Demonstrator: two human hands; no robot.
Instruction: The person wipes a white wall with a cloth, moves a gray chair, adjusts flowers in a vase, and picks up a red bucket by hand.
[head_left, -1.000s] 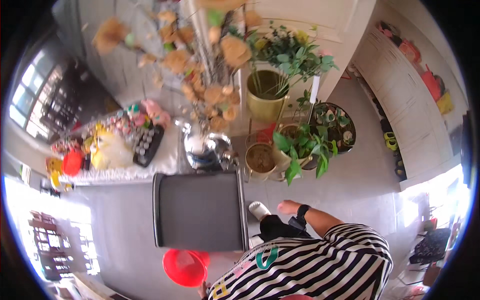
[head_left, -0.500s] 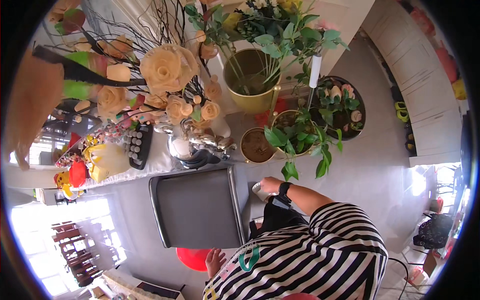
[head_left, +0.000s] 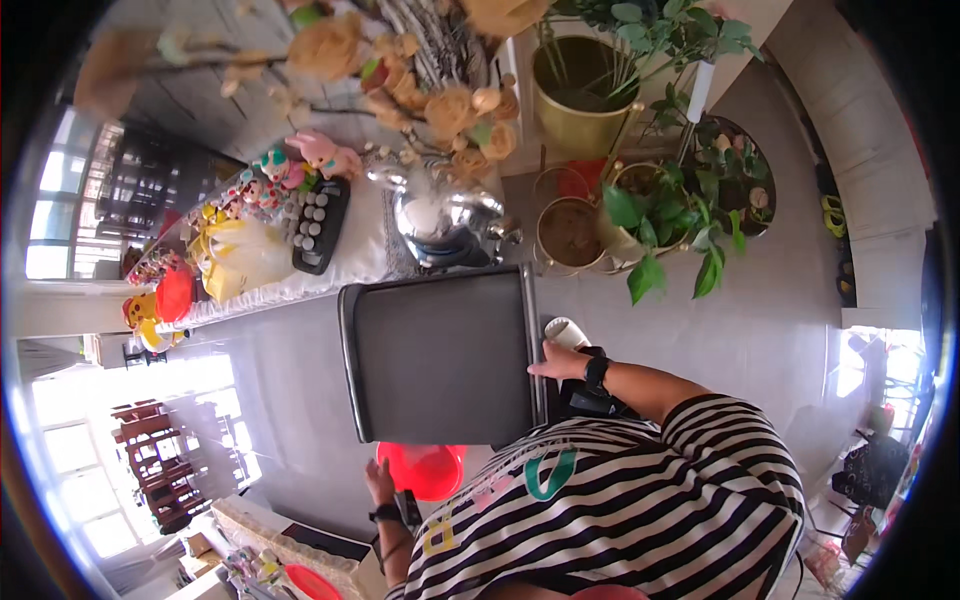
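Note:
A grey chair (head_left: 440, 358) with a shiny metal rim stands in front of me. At its right edge, my right hand (head_left: 562, 362) closes on the rim, thumb side showing; some of its fingers are hidden. Just past this hand, a white shoe (head_left: 566, 332) rests on the floor. My left hand (head_left: 380, 483) is raised by the chair's near left side, fingers apart and nothing in them. Beside it, a red basin (head_left: 428, 474) sits on the floor, partly covered by the chair. Both wrists wear dark bands.
Beyond the chair are a silver ornament (head_left: 430, 222), gold planters (head_left: 578, 105) and a leafy potted plant (head_left: 650, 215). Toys and a black tray of small pale round items (head_left: 318, 225) sit on a white-clothed table (head_left: 355, 235). White cabinets (head_left: 850, 180) line the right.
My right hand has gone from beside the white shoe to the chair's rim. My left hand has moved left, out past the basin. The whole view has shifted.

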